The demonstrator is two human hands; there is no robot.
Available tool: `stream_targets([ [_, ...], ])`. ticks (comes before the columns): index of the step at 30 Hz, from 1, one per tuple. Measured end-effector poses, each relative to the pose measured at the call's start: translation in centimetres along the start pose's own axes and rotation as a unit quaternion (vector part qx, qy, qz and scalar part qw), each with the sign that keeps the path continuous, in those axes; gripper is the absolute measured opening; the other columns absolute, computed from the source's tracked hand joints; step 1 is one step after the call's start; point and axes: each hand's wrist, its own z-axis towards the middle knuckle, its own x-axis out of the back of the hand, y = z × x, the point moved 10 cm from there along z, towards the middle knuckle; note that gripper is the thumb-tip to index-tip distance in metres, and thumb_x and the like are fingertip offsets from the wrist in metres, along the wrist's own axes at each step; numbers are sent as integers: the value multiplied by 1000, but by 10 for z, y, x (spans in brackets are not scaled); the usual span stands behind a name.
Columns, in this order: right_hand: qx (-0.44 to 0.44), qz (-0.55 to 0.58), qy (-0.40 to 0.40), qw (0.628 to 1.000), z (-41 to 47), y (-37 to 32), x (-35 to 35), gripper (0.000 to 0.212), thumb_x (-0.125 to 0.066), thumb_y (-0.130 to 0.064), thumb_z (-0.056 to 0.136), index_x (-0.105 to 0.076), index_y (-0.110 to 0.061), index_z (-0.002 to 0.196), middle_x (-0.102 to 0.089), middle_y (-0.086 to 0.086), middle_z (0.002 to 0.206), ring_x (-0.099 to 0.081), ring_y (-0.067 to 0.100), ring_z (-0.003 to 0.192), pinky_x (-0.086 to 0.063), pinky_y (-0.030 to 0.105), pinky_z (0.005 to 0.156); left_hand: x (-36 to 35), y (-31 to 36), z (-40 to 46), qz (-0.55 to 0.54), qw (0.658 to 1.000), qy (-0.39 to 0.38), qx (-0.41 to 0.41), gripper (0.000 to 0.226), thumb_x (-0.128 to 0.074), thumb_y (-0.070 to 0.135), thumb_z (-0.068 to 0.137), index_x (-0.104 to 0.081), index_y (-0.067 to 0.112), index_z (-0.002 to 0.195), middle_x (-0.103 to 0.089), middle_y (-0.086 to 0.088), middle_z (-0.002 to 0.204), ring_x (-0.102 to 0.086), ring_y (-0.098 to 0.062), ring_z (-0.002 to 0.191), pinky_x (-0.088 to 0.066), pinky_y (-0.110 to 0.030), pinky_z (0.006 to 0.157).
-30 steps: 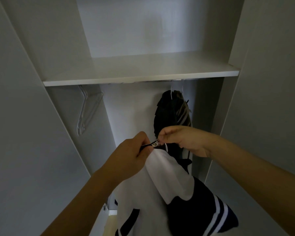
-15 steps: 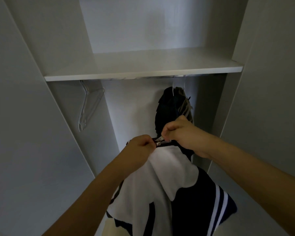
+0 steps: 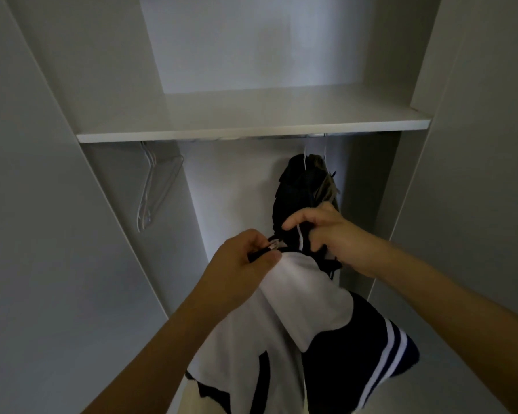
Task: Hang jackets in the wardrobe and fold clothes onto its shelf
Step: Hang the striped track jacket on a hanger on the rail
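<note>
Jacket (image 3: 296,318) in white and dark navy, with white stripes on its sleeve at the right, is held up in the near middle of the scene, in front of the open wardrobe (image 3: 108,85). Its collar is at the top, between the two hands, and the rest of the cloth hangs down toward the near edge of the view. Left hand (image 3: 245,261) has the fingers curled and pinches the dark collar edge together with a small metal zipper pull (image 3: 273,244), which shows between the thumb and the forefinger. Right hand (image 3: 320,231) is just beside it, to the right and a little farther, and its fingers are bent around the dark collar and a thin white hanger hook (image 3: 299,239) that rises through them; how firmly it holds I cannot tell. Both forearms come in from the near corners. Farther back, a white shelf (image 3: 251,130) goes across the wardrobe from left to right. Under this shelf, on the right side, two dark jackets (image 3: 305,186) hang already on white hangers, directly behind the right hand. On the left side under the shelf, some clear hangers (image 3: 156,189) hang close together, well apart from the dark jackets. The inside of the wardrobe is dim, so smaller details of the hanging clothes are not clear.
</note>
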Motion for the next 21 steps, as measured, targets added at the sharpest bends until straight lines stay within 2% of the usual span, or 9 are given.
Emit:
stream_targets([
  [2, 29, -78, -63, 995, -3, 4, -9, 60, -59, -1, 85, -52, -52, 117, -34, 6, 121, -32, 21, 118, -27, 30, 107, 1, -1, 0, -28, 1000, -6, -6, 15, -64, 22, 92, -59, 16, 79, -53, 8, 60, -45, -4, 54, -39, -19, 56],
  [4, 52, -167, -107, 979, -2, 11, -21, 54, -65, -26, 89, -39, -64, 118, -34, 5, 117, -30, 20, 116, -25, 30, 106, -2, -1, 0, -63, 998, -14, -11, 16, -61, 16, 94, -58, 14, 77, -49, 11, 58, -43, -3, 54, -37, -14, 54],
  [5, 61, -200, -112, 972, 2, 14, -25, 48, -65, -35, 89, -39, -65, 117, -34, 4, 113, -31, 20, 115, -26, 32, 107, -3, -2, 1, -82, 997, -14, -8, 18, -59, 13, 94, -57, 14, 76, -48, 11, 59, -43, -4, 55, -37, -13, 54],
  [8, 71, -233, -96, 965, 12, 15, -30, 30, -62, -41, 89, -59, -44, 120, -29, -1, 104, -32, 20, 113, -27, 38, 110, -7, -9, 3, -113, 994, -11, 8, 23, -57, 6, 95, -56, 15, 74, -47, 15, 55, -41, 2, 52, -35, -9, 53],
  [11, 94, -251, -76, 960, 15, 11, -28, 28, -60, -39, 91, -67, -31, 116, -29, -1, 102, -34, 21, 111, -29, 39, 109, -5, -16, 6, -108, 993, 7, 35, 24, -59, 15, 94, -59, 19, 71, -49, 16, 54, -44, 2, 51, -36, -8, 51],
  [14, 120, -287, -47, 949, 16, 2, -24, 28, -55, -41, 94, -68, -29, 116, -29, -3, 102, -33, 18, 107, -29, 35, 106, 3, -20, 11, -34, 996, 55, 60, 29, -60, 33, 92, -59, 21, 67, -48, 15, 49, -45, 2, 47, -35, -8, 47],
  [17, 158, -312, -10, 937, 15, -13, -19, 29, -52, -41, 96, -70, -26, 112, -25, -7, 99, -32, 15, 103, -28, 29, 99, 9, -21, 15, 9, 993, 89, 73, 30, -55, 27, 94, -54, 19, 64, -47, 14, 48, -44, 2, 47, -35, -9, 48],
  [21, 186, -325, 27, 927, 12, -23, -14, 27, -52, -36, 97, -70, -24, 112, -27, -6, 98, -30, 12, 98, -25, 26, 94, 14, -15, 11, 30, 987, 144, 61, 25, -48, 20, 98, -50, 13, 73, -47, 7, 62, -45, 6, 53, -36, -5, 53],
])
